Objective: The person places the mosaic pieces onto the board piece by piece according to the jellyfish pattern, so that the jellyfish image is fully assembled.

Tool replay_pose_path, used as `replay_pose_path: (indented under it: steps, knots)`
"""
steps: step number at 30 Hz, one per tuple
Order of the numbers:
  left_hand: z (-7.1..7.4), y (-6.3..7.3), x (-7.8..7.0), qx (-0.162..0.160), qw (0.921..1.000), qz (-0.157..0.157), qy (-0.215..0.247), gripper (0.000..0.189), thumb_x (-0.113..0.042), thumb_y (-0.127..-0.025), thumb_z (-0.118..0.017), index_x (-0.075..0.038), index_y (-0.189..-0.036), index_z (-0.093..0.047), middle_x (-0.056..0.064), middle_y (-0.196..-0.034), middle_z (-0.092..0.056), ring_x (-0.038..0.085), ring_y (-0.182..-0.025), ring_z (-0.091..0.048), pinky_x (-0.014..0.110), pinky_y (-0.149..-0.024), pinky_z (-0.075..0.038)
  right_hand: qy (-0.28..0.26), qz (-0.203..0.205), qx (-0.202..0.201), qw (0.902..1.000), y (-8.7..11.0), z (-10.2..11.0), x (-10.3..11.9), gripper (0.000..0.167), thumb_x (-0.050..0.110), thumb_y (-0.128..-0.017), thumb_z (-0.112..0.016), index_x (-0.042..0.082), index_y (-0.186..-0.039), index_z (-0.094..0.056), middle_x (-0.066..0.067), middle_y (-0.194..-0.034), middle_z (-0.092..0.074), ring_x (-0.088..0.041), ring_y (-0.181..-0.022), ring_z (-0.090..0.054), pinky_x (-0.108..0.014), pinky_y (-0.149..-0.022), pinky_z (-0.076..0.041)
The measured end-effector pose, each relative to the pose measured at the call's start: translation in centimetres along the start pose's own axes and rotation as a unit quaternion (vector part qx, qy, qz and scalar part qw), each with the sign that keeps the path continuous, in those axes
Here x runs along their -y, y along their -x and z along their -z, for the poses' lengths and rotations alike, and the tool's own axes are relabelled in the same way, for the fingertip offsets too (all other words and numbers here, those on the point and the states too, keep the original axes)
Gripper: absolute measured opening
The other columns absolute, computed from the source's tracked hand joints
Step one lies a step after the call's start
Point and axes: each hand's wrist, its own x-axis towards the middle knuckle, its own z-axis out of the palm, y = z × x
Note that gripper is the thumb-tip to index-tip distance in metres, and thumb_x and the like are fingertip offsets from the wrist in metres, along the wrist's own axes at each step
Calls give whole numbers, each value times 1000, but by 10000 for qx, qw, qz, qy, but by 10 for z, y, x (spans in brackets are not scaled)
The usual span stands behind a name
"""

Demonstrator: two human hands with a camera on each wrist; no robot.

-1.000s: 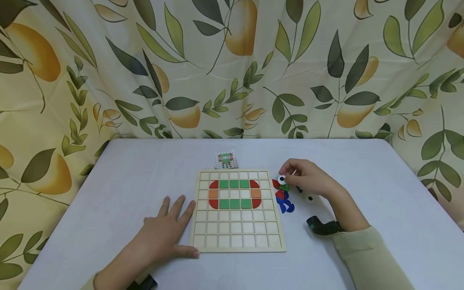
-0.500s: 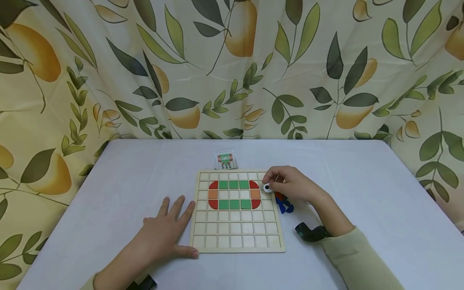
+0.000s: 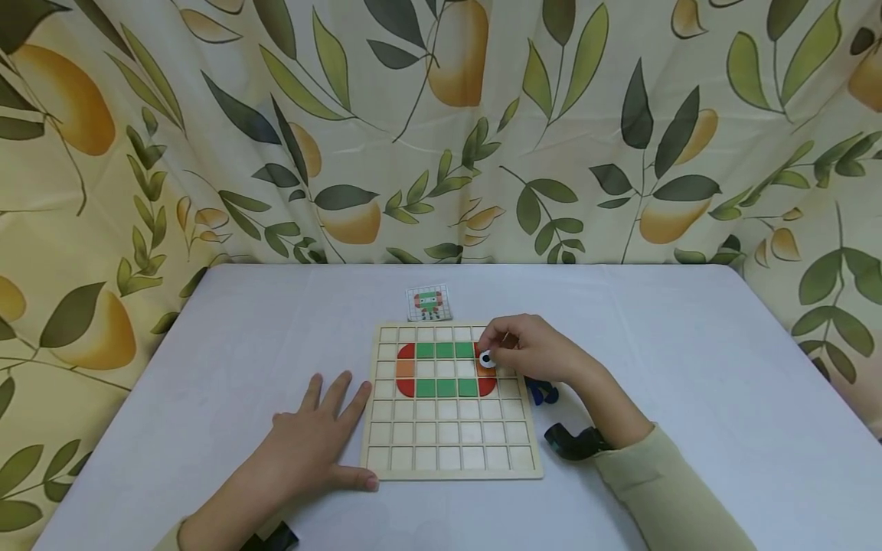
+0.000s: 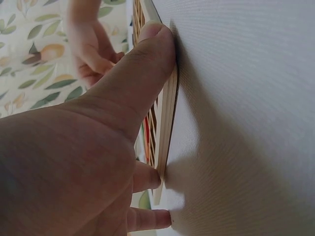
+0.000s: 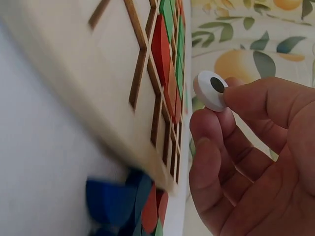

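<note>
Between thumb and fingertips my right hand pinches a round white eye piece with a black dot. In the head view the piece hovers over the right side of the wooden grid board, by an orange square's matching column of red and orange. Green squares form two rows on the board, with rounded red pieces at the corners. My left hand lies spread at the board's left edge, thumb at its near corner; the left wrist view shows the thumb against the edge.
Beyond the board lies a small picture card with a coloured grid figure. Loose blue pieces rest by the board's right edge, with red and green ones beside them in the right wrist view. A patterned curtain hangs behind the table.
My right hand has carried the white eye piece leftward from the loose pieces to above the board's right side. My left hand has stayed in place.
</note>
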Motion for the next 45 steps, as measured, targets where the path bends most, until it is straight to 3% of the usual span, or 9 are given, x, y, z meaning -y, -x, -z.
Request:
replay_pose_path:
  steps: [6,13,22,31,38,45]
  knots:
    - [0,-1,0,1,10000,3,-9,123,-85,-61,-67,-19,-158,-30,17,-163,-26,56,-144,-23,76,-72,-46,-18,7,187,9998,-8,-7,5,14,4,-91,-61,13,-96,-70,1,-88,-67,-18,-78,-60,-33,-72,-51]
    - [0,-3,-2,-50,10000,-18,-2,123,-85,-61,-67,-19,-158,-31,17,-162,-27,56,-143,-24,78,-73,-45,388,-7,320,9987,-17,-14,5,13,6,-91,-63,15,-93,-71,5,-82,-66,-14,-69,-56,-29,-65,-49]
    - [0,-3,-2,-72,10000,-8,-49,123,-86,-60,-67,-20,-158,-31,17,-162,-27,56,-143,-24,77,-74,-45,863,169,356,9955,-24,-21,6,14,9,-93,-66,20,-92,-74,6,-97,-65,-13,-81,-55,-30,-72,-50]
    - [-2,-4,-1,-30,10000,42,-53,124,-86,-60,-67,-21,-158,-31,17,-162,-26,56,-143,-24,79,-74,-44,853,47,477,9952,-23,-22,10,15,10,-95,-65,20,-98,-75,5,-101,-67,-15,-90,-57,-32,-79,-50]
    - [-1,-3,-1,-9,10000,62,-65,124,-86,-59,-68,-20,-158,-31,17,-162,-27,56,-143,-24,78,-73,-45,653,0,270,9975,-17,-14,10,16,10,-94,-63,18,-103,-74,6,-98,-69,-15,-80,-57,-32,-73,-50]
    - [-1,-2,-1,9,9999,110,-73,124,-86,-59,-68,-20,-158,-32,17,-162,-27,56,-143,-25,77,-72,-46,578,-114,-114,9982,1,9,7,15,10,-94,-64,13,-106,-73,2,-93,-65,-18,-74,-55,-32,-62,-50]
